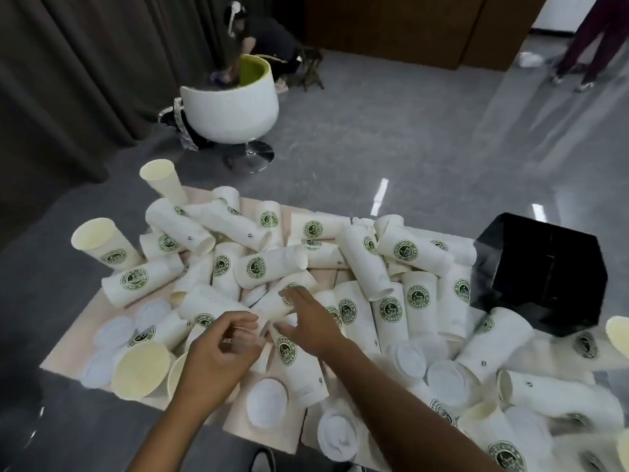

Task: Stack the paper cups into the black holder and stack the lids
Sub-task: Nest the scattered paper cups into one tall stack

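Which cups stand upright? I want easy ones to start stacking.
Two paper cups at the pile's far left edge stand mouth-up, slightly tilted; the rest lie sideways.

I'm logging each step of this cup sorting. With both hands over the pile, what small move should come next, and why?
Probably close the right hand on the cup lying under its straight fingers. The left hand hovers curled beside it, apparently holding nothing, the cups lie loose, and the black holder sits far right, so a cup must be taken first.

Cups [258,267] heaped across the table [68,349] before me; holder [541,270] at far right edge. Lids [115,332] lie near left and among cups at right. Chair [231,107] on floor behind table.
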Motion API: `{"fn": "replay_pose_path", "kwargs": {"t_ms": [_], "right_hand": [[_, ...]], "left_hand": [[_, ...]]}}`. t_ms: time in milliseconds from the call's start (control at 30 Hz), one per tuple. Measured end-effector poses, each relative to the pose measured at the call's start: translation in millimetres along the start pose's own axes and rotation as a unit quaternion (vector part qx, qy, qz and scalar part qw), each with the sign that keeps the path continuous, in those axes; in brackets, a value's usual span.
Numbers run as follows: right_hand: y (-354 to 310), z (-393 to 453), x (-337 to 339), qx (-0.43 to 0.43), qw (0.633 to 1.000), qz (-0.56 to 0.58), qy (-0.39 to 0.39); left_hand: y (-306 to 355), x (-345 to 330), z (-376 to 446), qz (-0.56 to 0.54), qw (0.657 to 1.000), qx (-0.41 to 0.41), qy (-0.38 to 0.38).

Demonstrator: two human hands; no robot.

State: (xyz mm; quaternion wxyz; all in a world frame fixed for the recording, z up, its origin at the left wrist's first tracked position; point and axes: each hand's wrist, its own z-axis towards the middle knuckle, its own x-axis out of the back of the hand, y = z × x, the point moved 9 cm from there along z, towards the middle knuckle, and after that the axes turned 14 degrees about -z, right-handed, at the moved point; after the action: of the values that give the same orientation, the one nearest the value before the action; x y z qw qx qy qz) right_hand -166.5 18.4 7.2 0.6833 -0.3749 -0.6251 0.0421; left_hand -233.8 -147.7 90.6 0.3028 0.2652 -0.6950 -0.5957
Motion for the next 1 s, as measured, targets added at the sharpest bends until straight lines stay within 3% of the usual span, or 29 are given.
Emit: {"fn": "replay_pose_path", "kwargs": {"t_ms": [200,467,633,833,1000], "right_hand": [[-27.4,16.2,-7.8,0.015,0.997,0.07,0.034],[-60.8,35.9,-51.2,0.002,0.994,-0.111,0.012],[-56.8,36.3,-61.0,0.004,0.988,-0.145,0.055],[-60.3,32.9,-64.0,-0.012,0.99,-0.134,0.031],[-51.7,7.5,-2.3,-0.071,0.981,0.014,0.178]], "left_hand": [[7.5,44.8,7.8,-0.008,0.998,-0.008,0.07],[12.4,81.6,18.6,0.018,0.997,-0.011,0.081],[7.2,92.3,32.0,0.031,0.997,-0.014,0.069],[5.9,97.4,39.9,0.036,0.997,-0.025,0.056],[20.2,102.2,44.1,0.008,0.996,-0.064,0.062]]}}
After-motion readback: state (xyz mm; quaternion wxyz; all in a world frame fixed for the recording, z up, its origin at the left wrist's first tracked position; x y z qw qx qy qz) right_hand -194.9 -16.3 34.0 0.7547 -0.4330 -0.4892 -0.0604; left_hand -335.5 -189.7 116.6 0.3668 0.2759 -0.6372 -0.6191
